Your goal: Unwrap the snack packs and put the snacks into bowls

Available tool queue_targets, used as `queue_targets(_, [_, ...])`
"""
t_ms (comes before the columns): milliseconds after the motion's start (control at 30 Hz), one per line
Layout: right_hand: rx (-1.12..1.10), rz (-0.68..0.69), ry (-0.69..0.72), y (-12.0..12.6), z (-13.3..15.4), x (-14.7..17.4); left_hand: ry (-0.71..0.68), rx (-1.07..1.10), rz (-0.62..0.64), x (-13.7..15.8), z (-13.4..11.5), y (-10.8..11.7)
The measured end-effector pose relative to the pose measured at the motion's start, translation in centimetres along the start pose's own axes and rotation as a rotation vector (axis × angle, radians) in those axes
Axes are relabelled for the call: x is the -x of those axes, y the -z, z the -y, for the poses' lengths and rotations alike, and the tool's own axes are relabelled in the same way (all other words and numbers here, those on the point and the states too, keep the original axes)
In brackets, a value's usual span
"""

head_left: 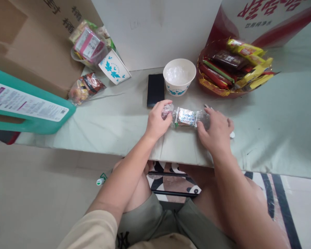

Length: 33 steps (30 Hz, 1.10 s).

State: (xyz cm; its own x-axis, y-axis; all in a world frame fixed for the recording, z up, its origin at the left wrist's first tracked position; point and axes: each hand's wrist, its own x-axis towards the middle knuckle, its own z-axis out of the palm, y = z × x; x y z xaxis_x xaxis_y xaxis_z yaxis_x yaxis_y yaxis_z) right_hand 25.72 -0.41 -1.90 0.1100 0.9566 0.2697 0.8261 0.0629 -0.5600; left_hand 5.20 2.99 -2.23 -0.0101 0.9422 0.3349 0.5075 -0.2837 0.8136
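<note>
A small snack packet (186, 117) in shiny silver and clear wrapping, with a little green at its lower edge, lies on the cloth-covered table between my hands. My left hand (158, 121) has its thumb and fingers closed around crumpled clear plastic (168, 110) at the packet's left. At the right, my right hand (217, 133) curls its thumb and fingers around more clear plastic (204, 119). Whether these plastic pieces are joined to the packet I cannot tell. Behind it stands a white paper bowl (178, 89) with teal leaves, clear plastic inside. A black phone-like slab (155, 90) lies beside the bowl.
A red basket (217, 90) of wrapped snacks stands at the back right. Farther left are a snack-filled clear tub (79, 57), a tilted paper cup (114, 67), a snack bag (85, 88) and a teal-framed panel (64, 114). The table's front edge (114, 152) runs above my knees.
</note>
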Motion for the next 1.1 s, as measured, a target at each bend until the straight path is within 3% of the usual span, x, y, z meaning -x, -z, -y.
queue_targets(267, [-0.056,-0.011,-0.069,0.8,-0.6,-0.6,0.188,0.064,-0.093,-0.3,0.7,-0.1])
queue_targets(400, [-0.098,-0.022,-0.008,0.6,-0.4,-0.5,0.121,-0.059,-0.114,-0.4,0.9,0.0])
queue_targets(500, [-0.113,-0.015,0.018,0.4,-0.2,-0.4,0.067,-0.086,-0.06,-0.3,0.4,0.1])
queue_targets(667, [-0.11,-0.031,-0.015,0.5,-0.1,-0.5,0.147,0.017,0.042,-0.1,-0.5,0.0])
queue_targets(933, [-0.033,0.093,-0.009,0.5,-0.5,-0.4,0.151,0.054,-0.109,-0.4,0.0,0.4])
queue_targets(1100, [-0.105,0.011,-0.059,0.8,-0.7,-0.8,0.201,0.112,-0.203,-0.6,0.2,0.4])
